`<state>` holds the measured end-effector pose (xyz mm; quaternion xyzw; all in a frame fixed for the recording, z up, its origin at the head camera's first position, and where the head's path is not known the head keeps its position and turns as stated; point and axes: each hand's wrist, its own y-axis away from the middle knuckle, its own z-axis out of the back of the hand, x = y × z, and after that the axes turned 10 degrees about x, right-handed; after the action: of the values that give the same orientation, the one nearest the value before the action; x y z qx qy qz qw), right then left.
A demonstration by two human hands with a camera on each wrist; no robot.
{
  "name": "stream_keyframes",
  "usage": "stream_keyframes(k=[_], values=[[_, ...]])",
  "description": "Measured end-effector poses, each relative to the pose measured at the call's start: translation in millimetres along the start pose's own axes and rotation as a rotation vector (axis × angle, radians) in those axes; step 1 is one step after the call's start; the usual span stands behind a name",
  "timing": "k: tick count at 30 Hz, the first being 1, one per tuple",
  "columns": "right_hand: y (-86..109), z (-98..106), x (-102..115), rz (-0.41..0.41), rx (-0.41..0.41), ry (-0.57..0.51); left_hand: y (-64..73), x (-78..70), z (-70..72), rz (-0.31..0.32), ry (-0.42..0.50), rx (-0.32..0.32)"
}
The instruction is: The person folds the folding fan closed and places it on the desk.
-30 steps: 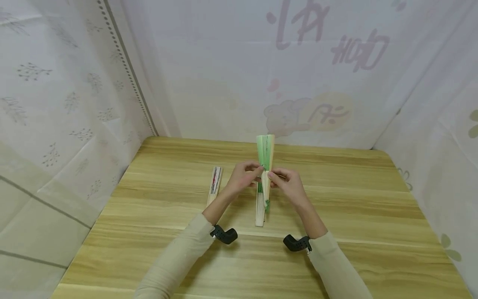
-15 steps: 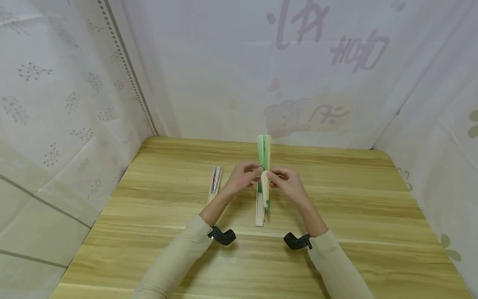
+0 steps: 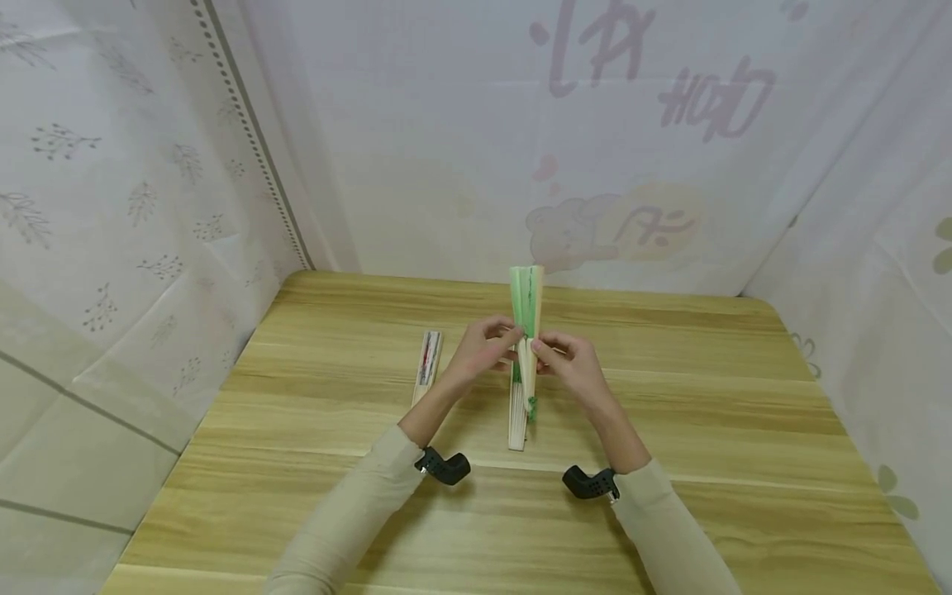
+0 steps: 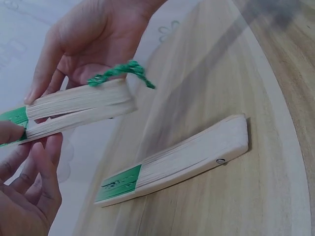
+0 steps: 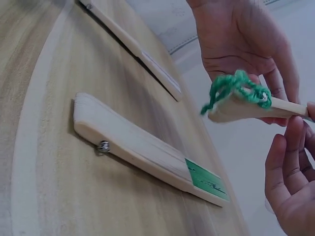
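A folding fan with green leaf and pale wooden ribs (image 3: 530, 310) is held upright in front of me, its ribs slightly spread. My left hand (image 3: 483, 347) pinches its left side with thumb and fingers. On the opposite side, my right hand (image 3: 574, 364) pinches the other edge. A twisted green cord (image 5: 238, 91) hangs from the pivot end. Below the hands lies a second green folding fan (image 4: 172, 160), folded flat on the table with a metal rivet near its end.
Left of the hands, a third folded fan (image 3: 429, 359) with a red and grey pattern lies on the wooden table (image 3: 684, 430), partly behind my left forearm. Printed curtains (image 3: 416, 149) enclose the table at the back and sides.
The held fan's ribs drew closer together half a second ago and are spread slightly wider again now. Both hands stay almost in place; the fans on the table have not moved.
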<state>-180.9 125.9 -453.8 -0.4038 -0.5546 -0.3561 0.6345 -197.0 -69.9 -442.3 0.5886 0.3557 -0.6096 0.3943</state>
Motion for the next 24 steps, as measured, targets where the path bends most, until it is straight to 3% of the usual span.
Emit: stream_keyframes(k=[10,16,24], values=[[3.2,0.5,-1.8,0.024,-0.004,0.067,-4.0,-5.4,2.9,-0.011,-0.053,-0.019],[5.0,-0.4,-1.7,0.035,0.011,0.110,-6.4,-6.5,3.0,0.005,-0.036,-0.034],[7.3,-0.4,3.1,0.079,0.060,0.189,-6.7,-7.4,3.4,0.002,-0.042,-0.005]])
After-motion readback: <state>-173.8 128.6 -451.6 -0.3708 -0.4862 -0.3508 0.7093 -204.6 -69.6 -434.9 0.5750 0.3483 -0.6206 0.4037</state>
